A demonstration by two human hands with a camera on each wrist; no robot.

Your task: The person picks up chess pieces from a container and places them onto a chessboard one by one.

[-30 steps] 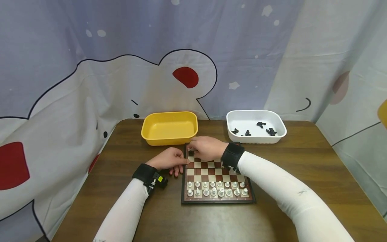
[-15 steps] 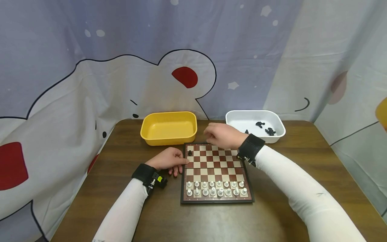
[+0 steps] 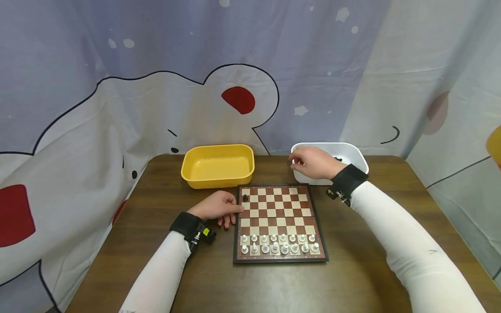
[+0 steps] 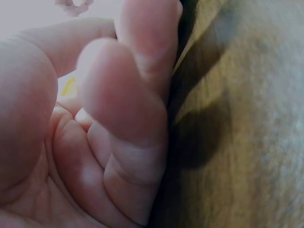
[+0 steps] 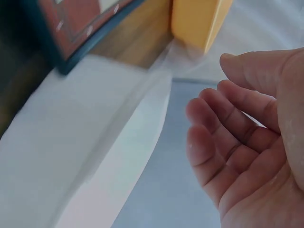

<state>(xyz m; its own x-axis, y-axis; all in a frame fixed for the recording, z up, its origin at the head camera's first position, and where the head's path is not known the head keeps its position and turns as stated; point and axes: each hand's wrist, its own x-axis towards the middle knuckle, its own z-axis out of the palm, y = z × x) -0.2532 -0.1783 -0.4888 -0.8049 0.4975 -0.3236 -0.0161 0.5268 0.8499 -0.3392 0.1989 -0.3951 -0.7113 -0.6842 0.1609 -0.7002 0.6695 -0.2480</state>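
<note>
My left hand (image 3: 217,206) rests on the table with loosely bent fingers, one digit touching the left edge of the chessboard (image 3: 278,221). In the left wrist view, its fingers (image 4: 123,90) lie close against the wood and hold nothing. My right hand (image 3: 315,162) hangs over the left part of the white tray (image 3: 356,154), fingers (image 5: 223,114) loosely bent and nothing between them. One black chess piece (image 3: 245,198) stands near the board's far left corner. Two rows of white chess pieces (image 3: 275,248) stand along the near side. Small black pieces (image 3: 338,159) lie in the tray, mostly hidden by my hand.
A yellow tray (image 3: 218,182) stands left of the white one, behind the board. The brown table (image 3: 203,282) ends at the back against a patterned curtain (image 3: 176,108).
My right hand has let go of the black chess piece, leaving it standing on the board, and has moved right and back to over the white tray. My left hand has stayed in place.
</note>
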